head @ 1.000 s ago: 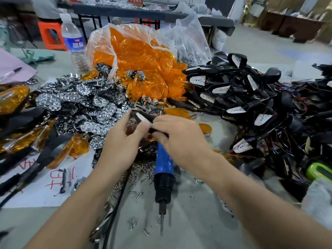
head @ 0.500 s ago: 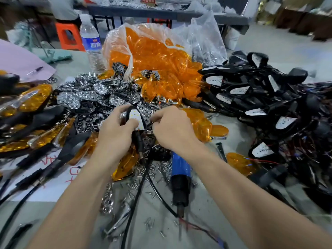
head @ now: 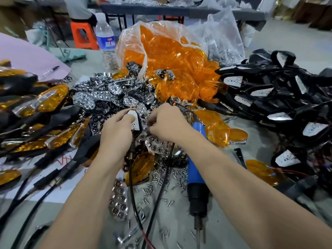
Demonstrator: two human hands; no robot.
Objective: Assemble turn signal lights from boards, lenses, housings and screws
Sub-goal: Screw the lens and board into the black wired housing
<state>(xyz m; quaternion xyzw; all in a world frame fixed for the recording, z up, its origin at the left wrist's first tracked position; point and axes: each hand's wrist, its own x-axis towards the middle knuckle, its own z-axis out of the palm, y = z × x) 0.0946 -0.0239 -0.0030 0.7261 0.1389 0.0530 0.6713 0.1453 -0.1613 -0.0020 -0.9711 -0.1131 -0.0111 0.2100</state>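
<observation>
Fingers (head: pixel 125 118) of left hand (head: pixel 115 135) grip housing (head: pixel 135 123); right hand (head: pixel 168 123) beside.

Transparent orange plastic lenses (head: pixel 172 56): glossy, smooth, strongly reflective. They sit in a clear, crinkled plastic film bag (head: pixel 133 38).
Chrome-finished reflector plates (head: pixel 100 97): mirror-bright, faceted with round cups.
Black plastic housing (head: pixel 139 129) gripped in the left hand (head: pixel 116 135): matt, smooth, carrying a flat white matt board (head: pixel 133 121).
Small silver metal screws (head: pixel 161 177): bright, shiny.
Blue plastic screwdriver body (head: pixel 195 169): smooth, slight sheen, with a black matt nose and a dull bare-metal bit (head: pixel 197 230).
Black cable (head: pixel 132 194): smooth, rubber-like sheath.
Clear plastic water bottle (head: pixel 106 42): glossy.
Pink sheet (head: pixel 30 56): matt paper.
Grey tabletop (head: pixel 179 216): smooth, matt.
</observation>
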